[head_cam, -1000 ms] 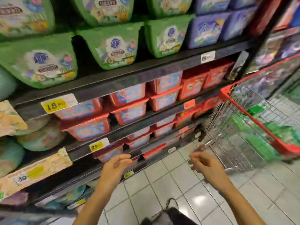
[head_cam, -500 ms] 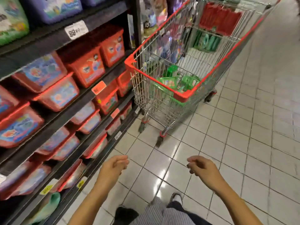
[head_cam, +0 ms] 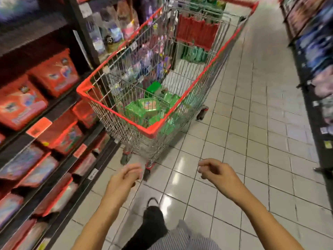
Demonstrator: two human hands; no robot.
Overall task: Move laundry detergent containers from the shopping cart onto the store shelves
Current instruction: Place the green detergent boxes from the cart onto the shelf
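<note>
Fingers (head_cam: 134, 171) of the left hand (head_cam: 124, 179) curl loosely inward and grasp nothing, though motion blur smears their tips; the fingers (head_cam: 204, 167) of the right hand (head_cam: 219, 175) are likewise bent in a slack, half-closed curl with nothing between them. Both hands hang in the air above the tiled floor (head_cam: 252, 141), well apart from each other and short of the shopping cart (head_cam: 153, 131), which stands ahead of them with its red-rimmed near corner pointing toward the person. Inside the wire basket, at the near end, lie the green detergent containers (head_cam: 142, 109), heaped together on the bottom, with one more green box (head_cam: 153, 87) set just behind them. The cart's red child-seat flap (head_cam: 196, 33) hangs at the far end. To the left of the cart run dark store shelves (head_cam: 59, 109) stacked with red tubs (head_cam: 54, 73), some with bluish lids lower down, and orange price tags (head_cam: 38, 127) are fixed to the shelf edges. Bagged goods (head_cam: 115, 31) fill the next bay beyond the upright post. Another shelf (head_cam: 313, 98) lines the right side of the aisle, its contents too blurred to tell. Below the hands, a dark shoe (head_cam: 153, 219) and a striped trouser leg (head_cam: 180, 239) show over the floor.
</note>
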